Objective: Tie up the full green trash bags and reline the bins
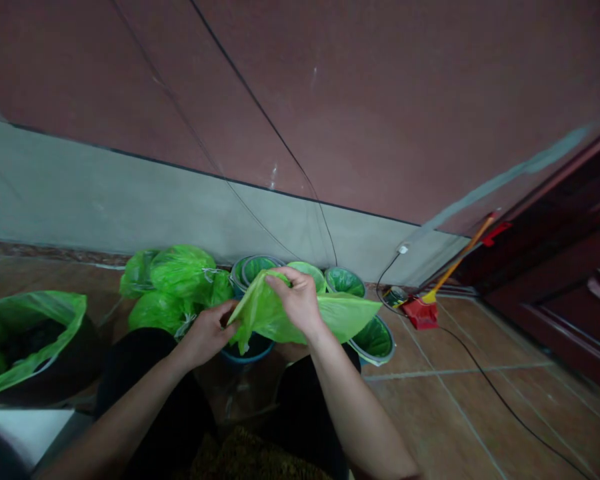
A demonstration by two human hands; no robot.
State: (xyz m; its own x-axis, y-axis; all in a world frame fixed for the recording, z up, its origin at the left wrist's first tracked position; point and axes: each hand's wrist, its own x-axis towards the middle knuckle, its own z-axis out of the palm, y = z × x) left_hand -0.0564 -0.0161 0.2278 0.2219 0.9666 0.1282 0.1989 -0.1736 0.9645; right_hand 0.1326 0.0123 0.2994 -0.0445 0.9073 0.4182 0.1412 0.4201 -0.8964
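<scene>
A thin green plastic bag is stretched between my two hands, its loose end spreading to the right. My left hand is closed on the bag's left edge. Higher up, my right hand pinches the bag near its top, thumb against fingers. Below the bag, between my knees, stands a blue bin, partly hidden by the bag and my left hand. To the right of my right forearm is another bin with a green liner.
Lined bins stand along the wall. Full, tied green bags are heaped left of them. A large green-lined container stands at far left. At right are a red dustpan with a yellow handle, a can and a floor cable.
</scene>
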